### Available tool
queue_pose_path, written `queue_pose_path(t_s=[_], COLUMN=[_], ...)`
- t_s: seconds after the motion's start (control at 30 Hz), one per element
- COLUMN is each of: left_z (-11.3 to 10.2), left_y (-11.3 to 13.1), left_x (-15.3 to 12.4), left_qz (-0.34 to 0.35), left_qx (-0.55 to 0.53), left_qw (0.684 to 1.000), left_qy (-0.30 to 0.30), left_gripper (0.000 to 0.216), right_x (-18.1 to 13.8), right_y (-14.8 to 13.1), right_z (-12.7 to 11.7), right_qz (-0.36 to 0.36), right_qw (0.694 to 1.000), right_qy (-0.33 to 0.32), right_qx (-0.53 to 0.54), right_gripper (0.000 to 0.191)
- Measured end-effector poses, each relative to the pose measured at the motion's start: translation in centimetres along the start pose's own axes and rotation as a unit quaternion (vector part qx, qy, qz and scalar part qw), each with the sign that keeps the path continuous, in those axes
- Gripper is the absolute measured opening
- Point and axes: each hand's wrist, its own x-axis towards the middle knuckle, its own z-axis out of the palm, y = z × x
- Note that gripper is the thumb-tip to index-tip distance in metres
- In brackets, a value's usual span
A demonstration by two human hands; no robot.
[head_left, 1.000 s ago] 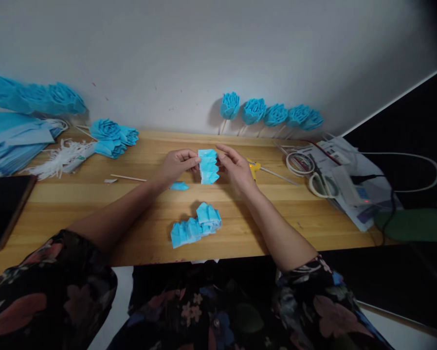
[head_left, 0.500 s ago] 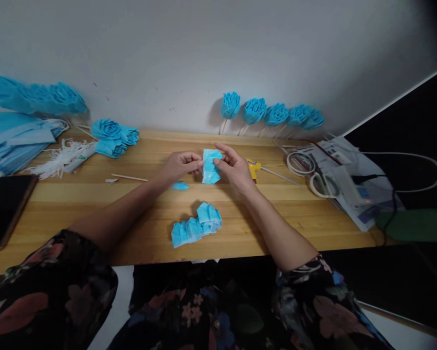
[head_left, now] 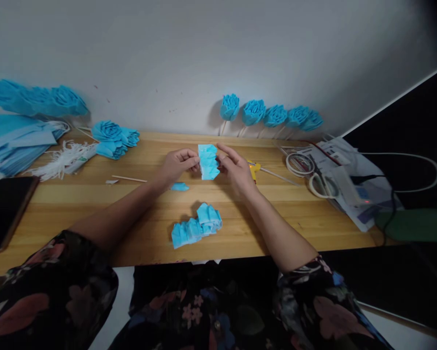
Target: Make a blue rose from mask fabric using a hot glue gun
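Above the middle of the table, a blue fabric strip (head_left: 209, 162) with one pointed, petal-like edge is held up between my hands. My left hand (head_left: 180, 166) pinches its straight white edge. At the pointed edge, my right hand (head_left: 236, 167) has its fingertips closed on or behind the strip. A small blue scrap (head_left: 179, 186) lies under my left hand. Nearer to me, more blue petal strips (head_left: 198, 225) rest on the wood. Just right of my right hand is a yellow glue gun (head_left: 254, 168), partly hidden by it.
Blue fabric roses (head_left: 254, 113) on sticks lean along the wall. Other roses (head_left: 111, 138), white cords (head_left: 63, 160), blue face masks (head_left: 16, 143) and a phone (head_left: 7, 211) lie left. A thin stick (head_left: 131, 179) is nearby. Tape rolls (head_left: 300, 164), scissors (head_left: 328, 185) and a power strip (head_left: 353, 187) sit right.
The blue strip has shifted slightly left and up and turned, showing its pointed edge more fully. My right thumb has moved off its front face toward the right edge.
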Motion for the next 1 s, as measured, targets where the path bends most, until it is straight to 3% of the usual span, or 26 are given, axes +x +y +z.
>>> queue_pose_path(t_s=[0.23,0.53,0.87,1.0], left_z=[0.02,0.01,0.30,0.22], left_y=[-0.08,-0.03,0.43,0.35], left_x=[0.04,-0.02,-0.26,-0.19], left_qz=[0.011,-0.016,0.013,0.028], left_qx=[-0.004,0.021,-0.008,0.001], left_qw=[1.000,0.999,0.999,1.000], left_qy=[-0.011,-0.044,0.039,0.012], left_gripper=[0.056,0.044,0.040,0.048], right_x=[0.33,0.14,0.04,0.39], right_y=[0.34,0.54,-0.17,0.35], right_z=[0.13,0.26,0.08,0.09], right_qz=[-0.054,-0.059,-0.005,-0.034], right_qw=[0.998,0.997,0.999,0.998], right_qy=[-0.044,-0.054,-0.043,-0.052], right_qx=[-0.004,-0.024,-0.004,-0.024], right_gripper=[0.066,0.061,0.065,0.071])
